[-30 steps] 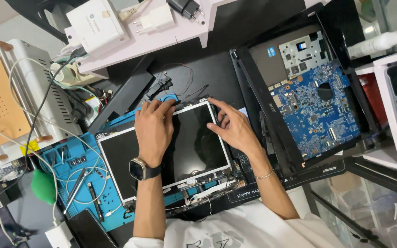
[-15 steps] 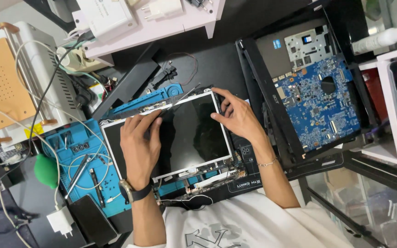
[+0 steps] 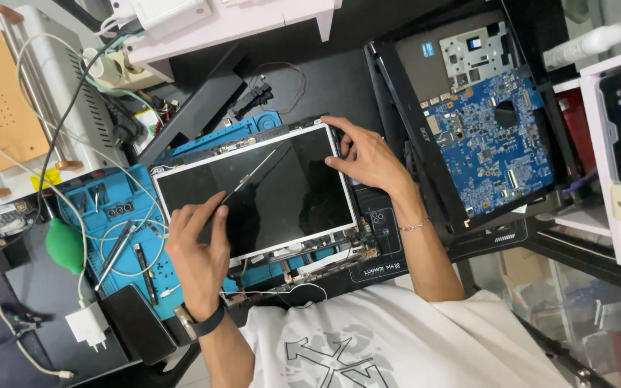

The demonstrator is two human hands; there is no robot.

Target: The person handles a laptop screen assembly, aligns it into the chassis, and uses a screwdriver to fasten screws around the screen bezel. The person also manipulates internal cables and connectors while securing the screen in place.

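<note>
Bare laptop screen panel [image 3: 267, 194] lies flat, glass up, mid-bench on the blue repair mat [image 3: 120, 208]. Left hand [image 3: 199, 251] at the panel's 7 o'clock corner, fingers curled on its lower-left edge; looks like it pinches a thin dark tool, hard to tell against the glass. Right hand [image 3: 368, 158] at 2 o'clock, fingers narrow, gripping the panel's top-right corner. Opened laptop base with blue motherboard [image 3: 490, 144] at 3 o'clock, near. Black phone [image 3: 138, 323] at 7 o'clock.
</note>
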